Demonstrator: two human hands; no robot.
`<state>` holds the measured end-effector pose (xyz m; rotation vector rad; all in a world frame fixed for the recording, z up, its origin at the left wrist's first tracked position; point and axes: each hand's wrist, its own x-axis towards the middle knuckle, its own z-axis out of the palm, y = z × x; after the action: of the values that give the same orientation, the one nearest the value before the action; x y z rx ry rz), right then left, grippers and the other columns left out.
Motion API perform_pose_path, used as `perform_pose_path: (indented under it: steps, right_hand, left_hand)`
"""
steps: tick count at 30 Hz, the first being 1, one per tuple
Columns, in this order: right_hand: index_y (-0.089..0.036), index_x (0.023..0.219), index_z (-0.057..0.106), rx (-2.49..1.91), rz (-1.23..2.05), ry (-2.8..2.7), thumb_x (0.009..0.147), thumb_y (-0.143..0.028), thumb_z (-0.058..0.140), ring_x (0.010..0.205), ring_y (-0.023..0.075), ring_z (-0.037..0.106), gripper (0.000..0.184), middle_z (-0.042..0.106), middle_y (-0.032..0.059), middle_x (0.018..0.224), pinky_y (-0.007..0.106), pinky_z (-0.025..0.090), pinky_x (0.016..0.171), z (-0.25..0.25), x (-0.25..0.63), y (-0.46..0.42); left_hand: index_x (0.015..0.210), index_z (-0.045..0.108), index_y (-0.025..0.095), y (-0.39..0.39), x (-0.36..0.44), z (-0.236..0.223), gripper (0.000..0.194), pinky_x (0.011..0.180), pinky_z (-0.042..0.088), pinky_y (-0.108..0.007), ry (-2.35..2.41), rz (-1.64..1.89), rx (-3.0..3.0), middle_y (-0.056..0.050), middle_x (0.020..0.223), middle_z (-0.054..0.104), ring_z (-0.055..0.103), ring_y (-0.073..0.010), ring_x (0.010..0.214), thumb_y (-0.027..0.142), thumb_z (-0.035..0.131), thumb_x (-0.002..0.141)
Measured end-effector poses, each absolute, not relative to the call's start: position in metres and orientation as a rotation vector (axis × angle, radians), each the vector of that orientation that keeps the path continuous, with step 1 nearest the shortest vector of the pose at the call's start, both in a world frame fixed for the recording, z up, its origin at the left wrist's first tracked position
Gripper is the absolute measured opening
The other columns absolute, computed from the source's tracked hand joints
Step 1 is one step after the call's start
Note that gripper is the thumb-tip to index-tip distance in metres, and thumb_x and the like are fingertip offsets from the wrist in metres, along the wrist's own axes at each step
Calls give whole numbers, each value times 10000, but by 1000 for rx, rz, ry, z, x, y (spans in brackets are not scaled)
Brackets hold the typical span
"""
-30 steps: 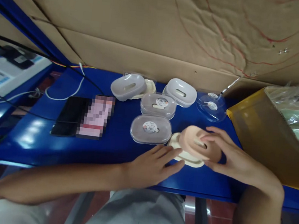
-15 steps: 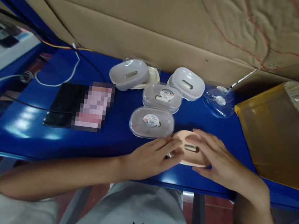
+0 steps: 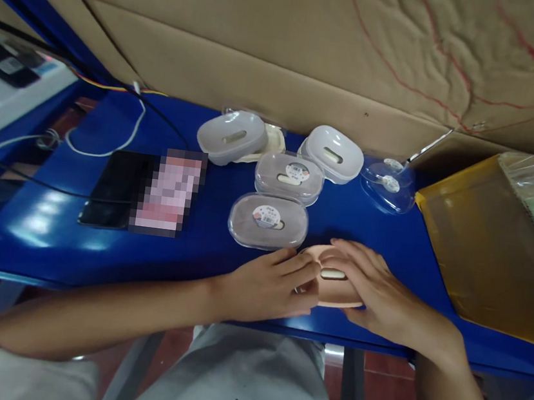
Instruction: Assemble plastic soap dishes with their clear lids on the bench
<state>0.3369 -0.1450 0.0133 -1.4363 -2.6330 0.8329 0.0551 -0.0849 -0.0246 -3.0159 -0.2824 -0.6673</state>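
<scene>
An orange oval soap dish point(image 3: 334, 289) with a slot in its middle lies near the table's front edge, between my two hands. My left hand point(image 3: 273, 285) grips its left end, fingers curled over the rim. From the other side my right hand point(image 3: 361, 280) wraps the right end, fingers reaching across the top. Just beyond is a grey soap dish under a clear lid with a round label point(image 3: 268, 221). Behind that stands another lidded dish point(image 3: 289, 180), and two grey dishes without lids, one at left point(image 3: 230, 137) and one at right point(image 3: 334, 153).
Clear lids with labels point(image 3: 389, 188) lie at the back right, beside a cardboard box point(image 3: 489, 253) holding plastic-wrapped things. A black device point(image 3: 115, 188) and a phone with a blurred screen point(image 3: 168, 191) lie at left, near cables. Cardboard point(image 3: 218, 45) lines the back.
Both hands and the orange soap dish have shifted slightly toward me and to the left. My right fingers now lie further over the dish.
</scene>
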Motion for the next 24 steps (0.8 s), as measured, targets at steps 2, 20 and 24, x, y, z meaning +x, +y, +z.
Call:
perform_pose_path:
  steps: [2, 20, 24]
  right_hand:
    - [-345, 1593, 383, -1455, 825, -2637, 822, -52, 630, 1663, 354, 253, 861, 284, 65, 1803, 630, 388, 1274, 12, 336, -146]
    - [-290, 1721, 295, -1812, 12, -2084, 1100, -507, 497, 1663, 406, 271, 688, 284, 157, 1812, 689, 225, 1312, -17, 392, -77]
    - [-243, 1741, 221, -1912, -42, -2083, 1084, -595, 459, 1659, 438, 254, 782, 338, 204, 1777, 744, 174, 1287, -32, 405, -62]
  left_hand:
    - [1102, 655, 197, -84, 55, -24, 63, 962, 531, -382, -261, -658, -2995, -107, 1237, 721, 645, -276, 1242, 243, 628, 1070]
    - [1235, 682, 132, -87, 54, -20, 193, 1034, 543, -377, -211, -461, -2917, -126, 1247, 720, 653, -257, 1173, 215, 620, 1072]
    - [1216, 676, 119, -87, 54, -20, 182, 1019, 537, -381, -208, -488, -2939, -136, 1217, 712, 648, -259, 1157, 178, 642, 1047]
